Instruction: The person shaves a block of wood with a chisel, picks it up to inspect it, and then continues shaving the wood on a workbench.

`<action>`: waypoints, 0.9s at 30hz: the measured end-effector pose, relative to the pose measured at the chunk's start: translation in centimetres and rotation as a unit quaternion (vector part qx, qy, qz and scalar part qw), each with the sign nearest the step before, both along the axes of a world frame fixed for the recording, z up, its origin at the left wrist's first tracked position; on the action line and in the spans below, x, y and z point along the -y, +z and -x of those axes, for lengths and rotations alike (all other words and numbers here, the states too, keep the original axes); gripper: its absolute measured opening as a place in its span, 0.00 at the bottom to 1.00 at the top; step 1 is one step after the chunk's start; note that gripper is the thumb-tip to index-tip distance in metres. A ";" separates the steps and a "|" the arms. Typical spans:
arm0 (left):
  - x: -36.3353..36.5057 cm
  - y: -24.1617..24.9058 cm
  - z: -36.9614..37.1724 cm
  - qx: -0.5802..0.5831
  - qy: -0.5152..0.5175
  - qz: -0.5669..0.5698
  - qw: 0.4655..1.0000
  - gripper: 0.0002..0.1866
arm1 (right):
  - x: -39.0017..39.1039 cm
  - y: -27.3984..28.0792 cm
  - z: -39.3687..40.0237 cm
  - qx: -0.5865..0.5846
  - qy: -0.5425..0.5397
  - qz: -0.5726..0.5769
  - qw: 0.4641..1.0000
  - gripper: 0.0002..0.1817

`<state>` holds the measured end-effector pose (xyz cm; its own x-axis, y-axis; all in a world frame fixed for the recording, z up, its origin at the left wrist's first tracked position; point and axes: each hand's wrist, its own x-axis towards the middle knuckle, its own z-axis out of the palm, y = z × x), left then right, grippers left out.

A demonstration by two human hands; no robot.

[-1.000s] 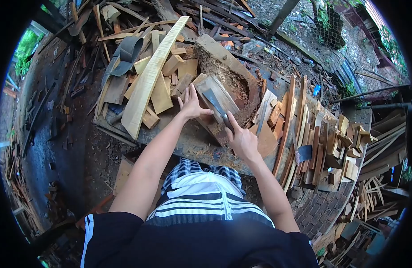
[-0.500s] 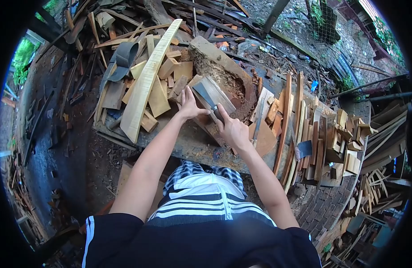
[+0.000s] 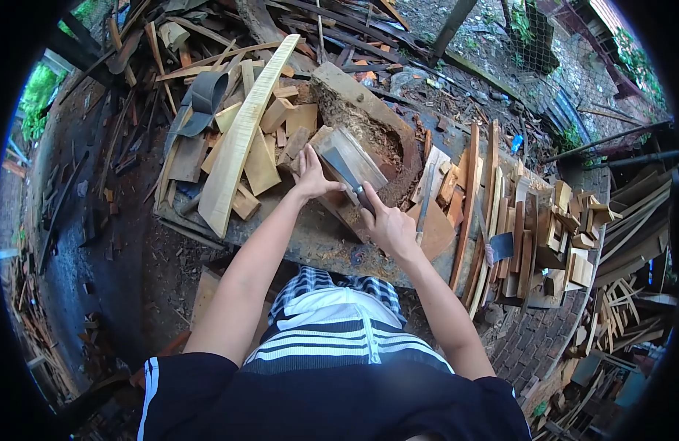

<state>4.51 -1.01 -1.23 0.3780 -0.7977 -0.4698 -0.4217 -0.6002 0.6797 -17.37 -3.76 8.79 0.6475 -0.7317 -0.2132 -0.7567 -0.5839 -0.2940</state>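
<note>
In my right hand (image 3: 391, 226), closed round its dark handle, is a putty knife (image 3: 342, 166) with a wide, flared blade. The blade lies low over the pale top of a wooden block (image 3: 361, 156), pointing away to the left. Along the block's left edge rests my left hand (image 3: 311, 178), fingers stretched out and thumb spread towards the knife. Behind the block lies a thick slab (image 3: 358, 88) with a rough, crumbly hollow. A curved pale board (image 3: 247, 136) leans across offcuts (image 3: 261, 163) to the left of my left hand.
A curled grey sheet (image 3: 205, 95) lies on the offcuts. Long wooden strips (image 3: 468, 198) and a second wide-bladed scraper (image 3: 501, 246) are on the right of the worktable (image 3: 310, 246). Small wood blocks (image 3: 574, 235) pile at its right end. Scrap wood (image 3: 339, 29) heaps behind.
My right hand has drawn the putty knife slightly towards me and to the right along the block. My left hand stays at the block's edge.
</note>
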 end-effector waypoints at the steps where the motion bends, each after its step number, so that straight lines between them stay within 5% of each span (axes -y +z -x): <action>1: -0.2 0.0 0.2 -0.012 0.002 0.005 1.000 0.84 | -0.2 0.0 0.3 0.001 0.000 -0.001 1.000 0.33; 27: -0.1 -0.2 -0.1 -0.021 0.005 0.006 1.000 0.85 | 0.0 -0.9 -0.2 0.013 -0.016 -0.004 1.000 0.32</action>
